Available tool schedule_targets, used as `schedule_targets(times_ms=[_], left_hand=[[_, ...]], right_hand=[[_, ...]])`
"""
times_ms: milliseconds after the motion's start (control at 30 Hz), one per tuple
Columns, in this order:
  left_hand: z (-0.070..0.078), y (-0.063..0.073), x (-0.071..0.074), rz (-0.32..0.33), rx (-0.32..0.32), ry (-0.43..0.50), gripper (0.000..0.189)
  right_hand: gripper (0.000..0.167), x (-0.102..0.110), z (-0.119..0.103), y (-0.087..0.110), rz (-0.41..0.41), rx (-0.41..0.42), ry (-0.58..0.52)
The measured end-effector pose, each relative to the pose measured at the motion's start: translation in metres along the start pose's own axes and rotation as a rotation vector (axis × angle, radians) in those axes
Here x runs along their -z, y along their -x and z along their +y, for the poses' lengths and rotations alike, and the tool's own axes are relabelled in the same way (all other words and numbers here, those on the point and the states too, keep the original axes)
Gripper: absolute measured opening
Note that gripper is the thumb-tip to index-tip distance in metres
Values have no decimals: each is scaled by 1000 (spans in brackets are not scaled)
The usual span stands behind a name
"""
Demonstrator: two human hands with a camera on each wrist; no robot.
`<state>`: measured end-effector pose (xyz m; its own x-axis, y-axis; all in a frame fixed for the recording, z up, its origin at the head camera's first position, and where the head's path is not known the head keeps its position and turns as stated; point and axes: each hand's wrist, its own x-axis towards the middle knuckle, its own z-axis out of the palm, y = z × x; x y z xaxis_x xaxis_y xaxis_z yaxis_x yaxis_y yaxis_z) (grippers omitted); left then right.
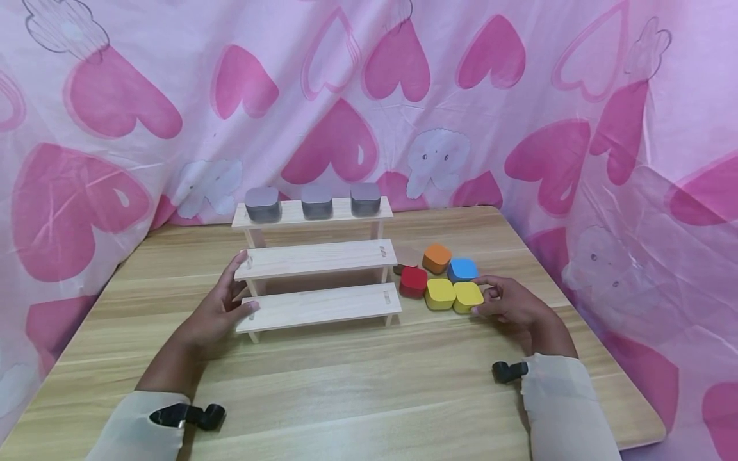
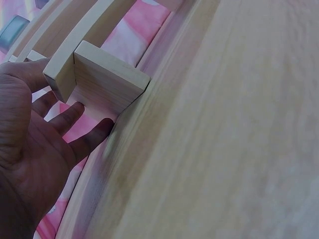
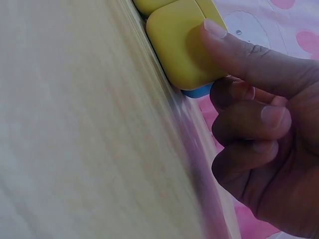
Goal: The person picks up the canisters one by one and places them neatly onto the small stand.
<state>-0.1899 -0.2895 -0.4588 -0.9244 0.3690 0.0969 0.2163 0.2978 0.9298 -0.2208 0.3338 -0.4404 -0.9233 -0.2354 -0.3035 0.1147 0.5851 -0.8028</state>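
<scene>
A three-step wooden display stand (image 1: 319, 307) stands on the table. My left hand (image 1: 216, 310) holds its left end, the thumb on the lowest step and the fingers by the middle step. In the left wrist view, the other fingers (image 2: 92, 142) spread beside the step's end support. To the right of the stand, my right hand (image 1: 510, 304) pinches the right-hand yellow block (image 1: 468, 296) between thumb and index finger; its other fingers (image 3: 249, 122) are curled. That block sits on the table against another yellow block (image 1: 440, 294), with a blue block (image 1: 463, 269) just behind.
Three grey blocks (image 1: 317, 202) stand in a row on the top step. A red block (image 1: 413, 282), an orange block (image 1: 437, 257) and a brownish block (image 1: 407, 257), partly hidden, lie beside the stand. A pink heart-patterned cloth (image 1: 334, 147) hangs behind the wooden table (image 1: 357, 390).
</scene>
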Motion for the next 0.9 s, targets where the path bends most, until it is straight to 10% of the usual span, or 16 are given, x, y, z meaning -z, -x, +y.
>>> schedule_targets(times_ms=[900], left_hand=[[0, 0, 1, 10, -12, -20, 107]], right_hand=[[74, 11, 3, 11, 52, 16, -20]])
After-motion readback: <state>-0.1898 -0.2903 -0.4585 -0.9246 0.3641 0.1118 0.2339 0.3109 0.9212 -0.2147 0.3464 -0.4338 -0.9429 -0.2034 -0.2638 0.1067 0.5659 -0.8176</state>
